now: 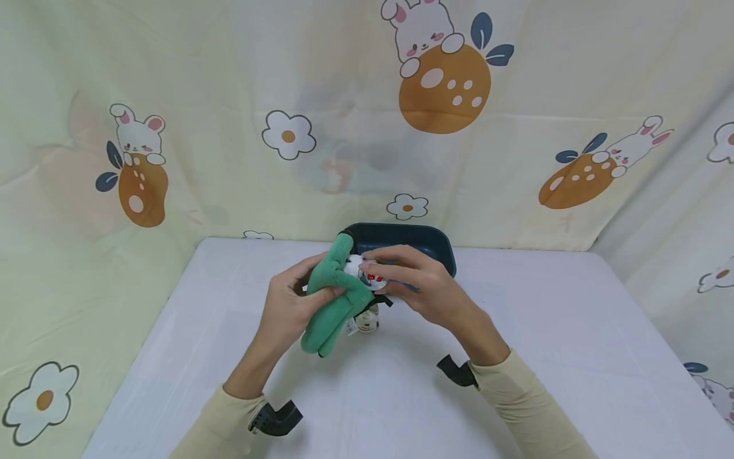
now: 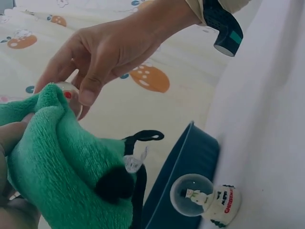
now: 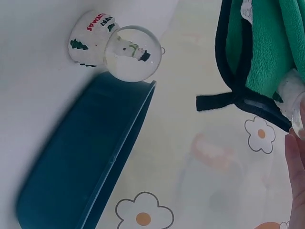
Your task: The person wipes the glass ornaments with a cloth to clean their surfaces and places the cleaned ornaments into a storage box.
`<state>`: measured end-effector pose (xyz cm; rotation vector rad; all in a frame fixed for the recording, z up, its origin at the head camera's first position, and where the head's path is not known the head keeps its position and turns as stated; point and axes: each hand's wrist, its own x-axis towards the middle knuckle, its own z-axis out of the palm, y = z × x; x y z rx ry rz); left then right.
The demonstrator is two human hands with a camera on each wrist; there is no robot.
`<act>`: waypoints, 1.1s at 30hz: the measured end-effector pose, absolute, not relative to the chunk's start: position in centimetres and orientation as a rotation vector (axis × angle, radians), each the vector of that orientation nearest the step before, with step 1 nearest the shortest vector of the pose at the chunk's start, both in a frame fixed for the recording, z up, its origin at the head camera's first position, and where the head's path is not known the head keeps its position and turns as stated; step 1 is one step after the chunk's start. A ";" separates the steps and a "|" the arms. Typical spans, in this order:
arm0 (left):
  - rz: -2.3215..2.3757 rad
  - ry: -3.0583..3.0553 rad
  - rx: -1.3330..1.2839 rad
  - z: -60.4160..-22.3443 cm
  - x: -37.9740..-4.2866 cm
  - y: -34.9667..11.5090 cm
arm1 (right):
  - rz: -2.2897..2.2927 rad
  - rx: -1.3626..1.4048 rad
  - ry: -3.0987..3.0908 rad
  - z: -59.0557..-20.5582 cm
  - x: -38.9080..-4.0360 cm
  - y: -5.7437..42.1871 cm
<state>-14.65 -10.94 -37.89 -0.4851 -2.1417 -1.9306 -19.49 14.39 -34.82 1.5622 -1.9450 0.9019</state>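
My left hand (image 1: 288, 305) grips a folded green plush cloth (image 1: 334, 309) with black edging and a black loop. Wrapped partly in that cloth is a small snow globe (image 3: 288, 93) with a white base. My right hand (image 1: 430, 285) holds the globe's clear ball between fingers and thumb; red shows through it in the left wrist view. A second snow globe (image 2: 192, 194), with a snowman inside and red lettering on its white base, stands upright on the table below the cloth. Cloth and fingers hide much of the held globe.
Behind the hands, a dark blue plastic basin (image 3: 71, 160) sits at the far edge of the white-covered table (image 1: 545, 331). A printed curtain (image 1: 338, 57) with rabbits and flowers hangs behind and beside it. Black wrist mounts (image 1: 278, 419) sit on both sleeves.
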 end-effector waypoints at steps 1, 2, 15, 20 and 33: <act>-1.933 -2.145 -0.480 -37.9 -14.6 -10.9 | 0.906 1.562 -1.933 -34.9 -19.5 14.3; -1.936 -2.146 -0.478 -37.8 -14.7 -10.9 | 0.912 1.557 -1.929 -34.9 -19.5 14.3; -1.846 -2.145 -0.476 -38.0 -14.4 -10.8 | 1.183 1.308 -2.100 -35.3 -18.4 13.8; -1.857 -2.112 -0.497 -38.2 -14.4 -10.7 | 1.270 1.239 -2.151 -35.3 -18.0 13.7; -1.821 -2.066 -0.501 -38.5 -14.4 -10.7 | 1.284 1.154 -2.094 -35.6 -17.6 12.5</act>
